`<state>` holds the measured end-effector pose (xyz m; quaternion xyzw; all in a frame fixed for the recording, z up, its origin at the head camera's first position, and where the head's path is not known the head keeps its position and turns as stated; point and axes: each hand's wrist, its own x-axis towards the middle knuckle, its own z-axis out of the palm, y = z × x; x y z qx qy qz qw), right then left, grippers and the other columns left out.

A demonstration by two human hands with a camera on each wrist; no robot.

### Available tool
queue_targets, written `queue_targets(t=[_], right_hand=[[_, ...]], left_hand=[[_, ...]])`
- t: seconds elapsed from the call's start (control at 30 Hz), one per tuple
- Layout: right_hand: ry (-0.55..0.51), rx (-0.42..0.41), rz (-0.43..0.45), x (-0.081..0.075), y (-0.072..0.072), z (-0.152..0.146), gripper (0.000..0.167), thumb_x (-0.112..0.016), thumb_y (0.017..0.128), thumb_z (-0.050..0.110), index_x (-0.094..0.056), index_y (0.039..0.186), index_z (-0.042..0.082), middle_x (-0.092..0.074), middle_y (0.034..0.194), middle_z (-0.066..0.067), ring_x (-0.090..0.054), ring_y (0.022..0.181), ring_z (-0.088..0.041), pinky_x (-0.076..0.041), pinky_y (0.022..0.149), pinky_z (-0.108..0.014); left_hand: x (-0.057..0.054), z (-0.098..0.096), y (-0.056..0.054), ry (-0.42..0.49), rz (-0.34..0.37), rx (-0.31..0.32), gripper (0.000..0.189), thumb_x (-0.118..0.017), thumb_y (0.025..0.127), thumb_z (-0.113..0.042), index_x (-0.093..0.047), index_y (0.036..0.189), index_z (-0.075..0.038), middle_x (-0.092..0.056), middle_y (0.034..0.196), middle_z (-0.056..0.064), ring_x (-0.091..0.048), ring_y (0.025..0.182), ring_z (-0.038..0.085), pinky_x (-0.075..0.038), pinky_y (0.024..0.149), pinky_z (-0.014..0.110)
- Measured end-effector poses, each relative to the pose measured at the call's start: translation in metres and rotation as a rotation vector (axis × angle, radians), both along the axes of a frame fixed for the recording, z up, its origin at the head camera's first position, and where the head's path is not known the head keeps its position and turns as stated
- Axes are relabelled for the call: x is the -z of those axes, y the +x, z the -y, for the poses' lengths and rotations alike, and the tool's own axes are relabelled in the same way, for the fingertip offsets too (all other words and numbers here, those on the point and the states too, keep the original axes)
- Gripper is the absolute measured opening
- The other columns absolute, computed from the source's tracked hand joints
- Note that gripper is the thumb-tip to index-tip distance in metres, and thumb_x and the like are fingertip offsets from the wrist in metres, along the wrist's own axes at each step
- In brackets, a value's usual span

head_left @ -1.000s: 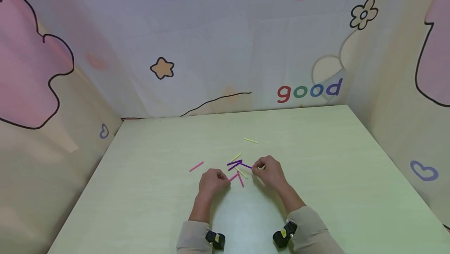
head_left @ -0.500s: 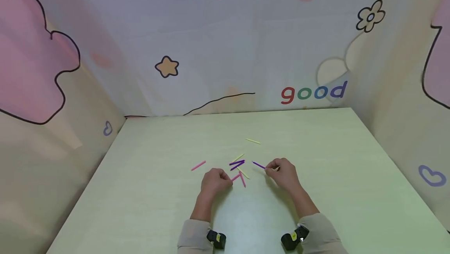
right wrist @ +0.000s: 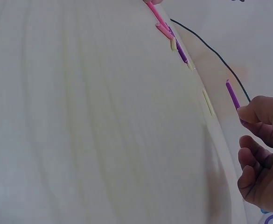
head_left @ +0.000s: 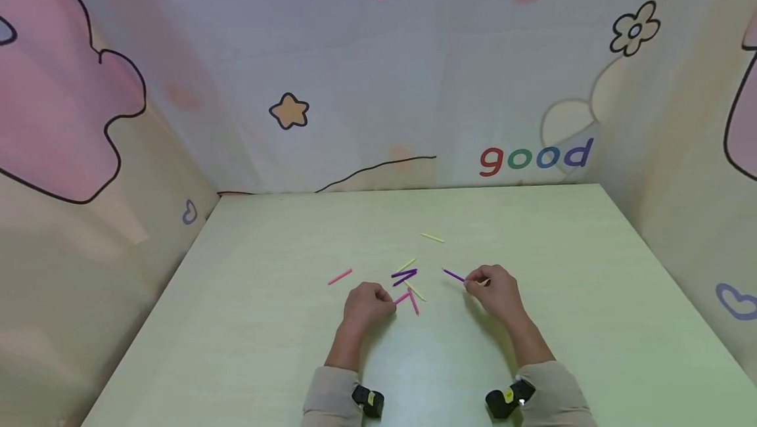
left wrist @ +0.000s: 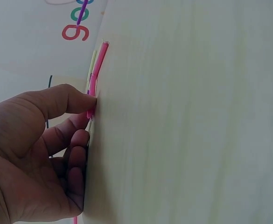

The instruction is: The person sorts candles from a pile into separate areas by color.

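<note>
My left hand (head_left: 368,303) pinches one end of a thin pink stick (head_left: 401,299) between thumb and forefinger, low over the table. Its far end meets a second pink stick (head_left: 414,304). To the right, my right hand (head_left: 495,290) holds a purple stick (head_left: 453,274) by its near end, thumb against forefinger; in the right wrist view this purple stick (right wrist: 232,94) points away from the fingertips. Between the hands, two more purple sticks (head_left: 405,278) lie almost together, with a pale yellow stick (head_left: 407,264) behind them and another yellow stick (head_left: 416,292) in front.
One yellow stick (head_left: 432,238) lies farther back on the pale table (head_left: 266,243). A lone pink stick (head_left: 340,276) is left of the group. A printed cloth wall (head_left: 355,85) stands along the table's back edge, with side walls left and right.
My right hand has drawn its purple stick away from the other purple sticks, to the right. The left hand stays in place on its pink stick; the head view has shifted slightly.
</note>
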<state>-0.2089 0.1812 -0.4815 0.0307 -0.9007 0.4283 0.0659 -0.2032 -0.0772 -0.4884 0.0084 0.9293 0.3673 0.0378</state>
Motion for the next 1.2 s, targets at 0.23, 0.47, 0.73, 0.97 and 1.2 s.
queue_targets(t=[0.23,0.47,0.73,0.97,1.2], right_hand=[[0.003,0.035,0.009,-0.002,0.000,-0.011,0.007,-0.064,0.079,0.008,-0.067,0.082,0.003,-0.058,0.084,-0.007,-0.053,0.076,-0.023,-0.039,0.064,-0.033],[0.012,0.059,0.013,-0.003,0.000,-0.021,0.009,-0.065,0.081,0.010,-0.067,0.084,0.002,-0.060,0.082,-0.006,-0.054,0.078,-0.025,-0.040,0.064,-0.034],[0.014,0.080,0.010,-0.005,0.002,-0.036,0.011,-0.065,0.082,0.011,-0.068,0.085,0.001,-0.061,0.082,-0.007,-0.054,0.080,-0.026,-0.040,0.062,-0.033],[0.012,0.125,0.030,-0.006,0.001,-0.049,0.013,-0.063,0.084,0.012,-0.067,0.088,0.000,-0.061,0.084,-0.009,-0.053,0.084,-0.029,-0.039,0.064,-0.034],[0.001,0.183,0.114,0.001,0.004,-0.060,0.016,-0.062,0.085,0.012,-0.065,0.091,-0.002,-0.062,0.084,-0.010,-0.053,0.080,-0.027,-0.038,0.064,-0.034]], left_hand=[[0.000,0.000,0.000,0.006,0.004,0.004,0.006,-0.071,0.069,-0.010,-0.066,0.067,-0.011,-0.058,0.065,-0.004,-0.049,0.063,0.012,-0.042,0.060,0.029],[0.001,0.000,0.000,0.009,0.002,0.014,0.007,-0.072,0.069,-0.010,-0.065,0.067,-0.011,-0.057,0.065,-0.005,-0.049,0.063,0.012,-0.041,0.059,0.028],[0.000,-0.001,0.000,0.012,-0.008,0.017,0.006,-0.070,0.068,-0.009,-0.065,0.067,-0.010,-0.057,0.064,-0.004,-0.049,0.063,0.014,-0.041,0.059,0.029],[-0.001,-0.001,-0.001,0.024,0.005,0.012,0.005,-0.070,0.069,-0.009,-0.065,0.067,-0.010,-0.057,0.065,-0.003,-0.049,0.064,0.014,-0.042,0.060,0.029],[-0.001,-0.001,0.000,0.012,0.011,0.019,0.004,-0.070,0.069,-0.009,-0.066,0.068,-0.009,-0.059,0.067,-0.003,-0.050,0.064,0.013,-0.042,0.060,0.029]])
